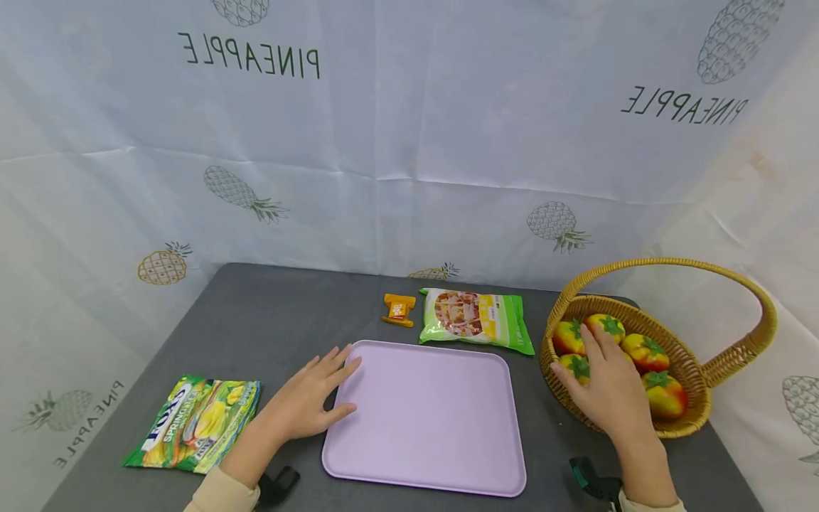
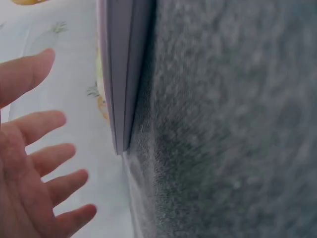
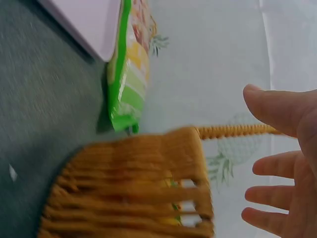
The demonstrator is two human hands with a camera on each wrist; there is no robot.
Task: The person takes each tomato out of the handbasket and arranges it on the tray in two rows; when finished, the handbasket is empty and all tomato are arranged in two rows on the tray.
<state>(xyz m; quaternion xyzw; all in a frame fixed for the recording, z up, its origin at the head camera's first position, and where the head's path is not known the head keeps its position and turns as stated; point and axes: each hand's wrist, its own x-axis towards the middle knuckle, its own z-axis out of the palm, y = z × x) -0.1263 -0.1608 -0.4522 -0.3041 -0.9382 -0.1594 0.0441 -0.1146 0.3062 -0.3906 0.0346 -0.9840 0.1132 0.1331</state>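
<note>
My left hand (image 1: 308, 398) hovers at the left edge of a pale purple tray (image 1: 429, 419), its fingers spread and nothing in them. In the left wrist view the fingers (image 2: 52, 158) stand apart beside the tray's rim (image 2: 119, 74). Over the near left part of a wicker basket (image 1: 697, 405) is my right hand (image 1: 611, 387), fingers extended. Several red-and-yellow fruits (image 1: 646, 352) with green leafy tops lie in the basket, some partly hidden by that hand. The right wrist view has the palm and fingers (image 3: 272, 196) above the basket's woven side (image 3: 129, 183), holding nothing.
Behind the tray lie a green-and-white food packet (image 1: 476, 316) and a small orange wrapped snack (image 1: 399, 311). A green and yellow Fox's bag (image 1: 198, 424) rests at the left, near the left forearm. The basket's tall handle (image 1: 678, 263) arches upward. A pineapple-print curtain (image 1: 409, 142) hangs behind the dark table (image 1: 275, 313).
</note>
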